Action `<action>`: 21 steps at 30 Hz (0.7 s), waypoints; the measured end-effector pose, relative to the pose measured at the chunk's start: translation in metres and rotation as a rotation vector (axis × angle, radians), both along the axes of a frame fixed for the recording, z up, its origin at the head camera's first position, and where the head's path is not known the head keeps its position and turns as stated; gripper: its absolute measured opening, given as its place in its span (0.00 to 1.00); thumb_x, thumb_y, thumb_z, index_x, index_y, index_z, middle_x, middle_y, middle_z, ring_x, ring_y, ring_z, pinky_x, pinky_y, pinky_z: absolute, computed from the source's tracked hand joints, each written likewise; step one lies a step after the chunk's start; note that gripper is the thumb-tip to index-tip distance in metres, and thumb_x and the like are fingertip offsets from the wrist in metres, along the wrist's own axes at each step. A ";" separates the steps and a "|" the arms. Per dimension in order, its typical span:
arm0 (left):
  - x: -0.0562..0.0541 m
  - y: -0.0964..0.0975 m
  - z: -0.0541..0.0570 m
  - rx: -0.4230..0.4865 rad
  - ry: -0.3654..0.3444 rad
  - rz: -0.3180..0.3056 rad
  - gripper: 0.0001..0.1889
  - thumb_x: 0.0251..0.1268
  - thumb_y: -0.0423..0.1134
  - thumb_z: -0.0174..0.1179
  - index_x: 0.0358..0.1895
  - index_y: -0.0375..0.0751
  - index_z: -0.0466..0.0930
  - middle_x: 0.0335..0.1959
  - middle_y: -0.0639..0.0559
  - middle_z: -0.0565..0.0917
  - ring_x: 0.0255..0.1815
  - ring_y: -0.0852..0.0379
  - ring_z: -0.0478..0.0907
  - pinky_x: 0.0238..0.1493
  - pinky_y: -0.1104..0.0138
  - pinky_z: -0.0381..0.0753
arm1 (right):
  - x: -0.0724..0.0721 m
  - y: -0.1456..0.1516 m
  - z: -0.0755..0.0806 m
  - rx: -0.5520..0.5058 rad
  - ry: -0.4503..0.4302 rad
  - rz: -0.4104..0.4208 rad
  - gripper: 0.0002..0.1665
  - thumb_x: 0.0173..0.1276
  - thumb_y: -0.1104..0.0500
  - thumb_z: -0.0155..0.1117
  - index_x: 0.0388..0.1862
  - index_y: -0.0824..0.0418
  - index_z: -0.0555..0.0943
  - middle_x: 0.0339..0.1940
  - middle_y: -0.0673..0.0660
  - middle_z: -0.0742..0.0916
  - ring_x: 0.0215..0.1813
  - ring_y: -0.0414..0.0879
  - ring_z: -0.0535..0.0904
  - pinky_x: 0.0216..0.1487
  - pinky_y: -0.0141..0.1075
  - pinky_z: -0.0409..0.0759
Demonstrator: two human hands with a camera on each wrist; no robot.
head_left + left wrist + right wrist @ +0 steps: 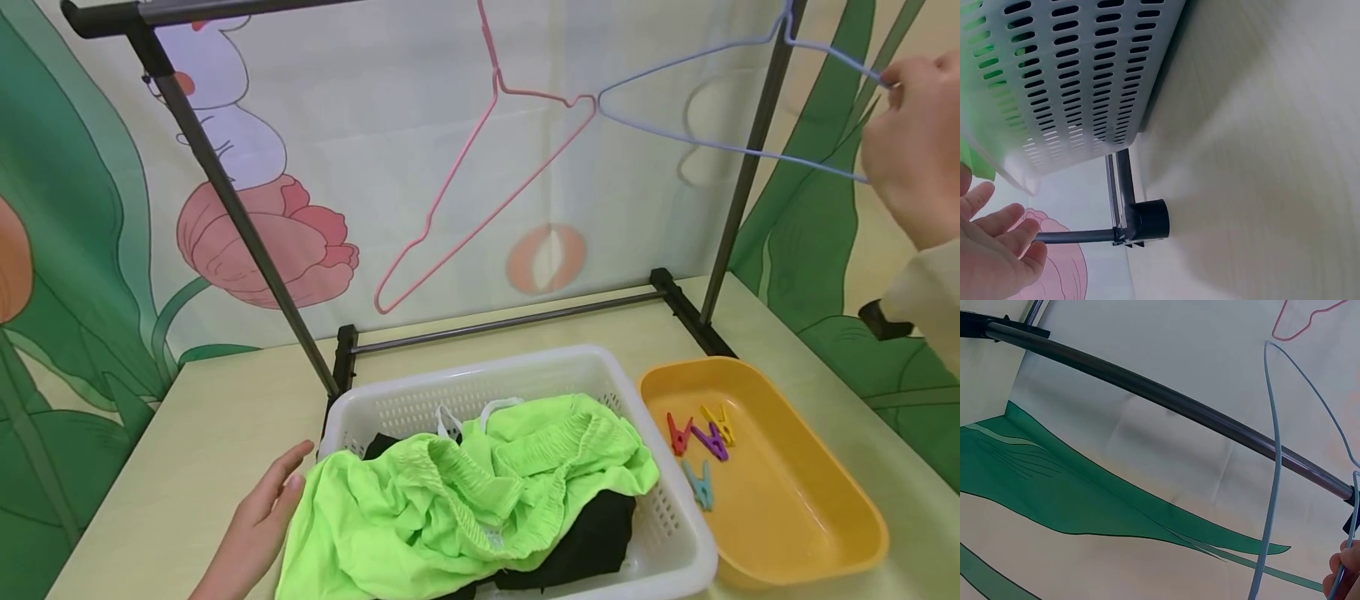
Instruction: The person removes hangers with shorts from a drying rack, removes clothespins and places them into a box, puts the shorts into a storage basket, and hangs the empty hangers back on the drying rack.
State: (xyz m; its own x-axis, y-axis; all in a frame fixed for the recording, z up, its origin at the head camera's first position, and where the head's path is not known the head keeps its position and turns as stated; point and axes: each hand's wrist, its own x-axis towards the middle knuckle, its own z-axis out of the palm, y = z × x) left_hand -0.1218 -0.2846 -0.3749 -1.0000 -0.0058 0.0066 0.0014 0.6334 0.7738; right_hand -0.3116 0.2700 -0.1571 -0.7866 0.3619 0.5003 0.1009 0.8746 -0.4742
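My right hand (918, 137) is raised at the upper right and pinches one arm of a blue wire hanger (753, 153). The hanger's hook goes past the top of the head view. In the right wrist view, only a few fingers (1349, 565) show, on the wire. To its left, a pink wire hanger (491, 50) hangs tilted. My left hand (258, 521) is beside the left edge of a white basket, fingers loosely extended. Its thumb is close to a neon green garment (375, 525) with a gathered waistband, heaped over the basket; I cannot tell whether they touch.
Under the green garment, black cloth (592, 542) lies in the perforated white basket (600, 367). Right of it, a yellow tray (787, 517) holds several clothespins (701, 483). A dark metal rack (240, 217) stands around the basket's far side, with a patterned curtain behind.
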 end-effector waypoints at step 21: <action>0.008 -0.004 -0.031 -0.167 0.267 -0.253 0.32 0.66 0.33 0.42 0.68 0.33 0.36 0.66 0.26 0.40 0.62 0.82 0.26 0.67 0.53 0.40 | -0.001 -0.007 -0.014 0.055 0.080 0.024 0.25 0.65 0.64 0.31 0.55 0.70 0.70 0.52 0.70 0.72 0.59 0.62 0.60 0.60 0.53 0.50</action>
State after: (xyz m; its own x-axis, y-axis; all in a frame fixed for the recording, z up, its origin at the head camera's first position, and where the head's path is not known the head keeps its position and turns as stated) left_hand -0.1142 -0.2882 -0.4060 -0.9328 0.2635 0.2460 0.3603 0.7041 0.6119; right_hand -0.3124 0.2628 -0.1714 -0.7517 0.3136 0.5802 0.0435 0.9014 -0.4308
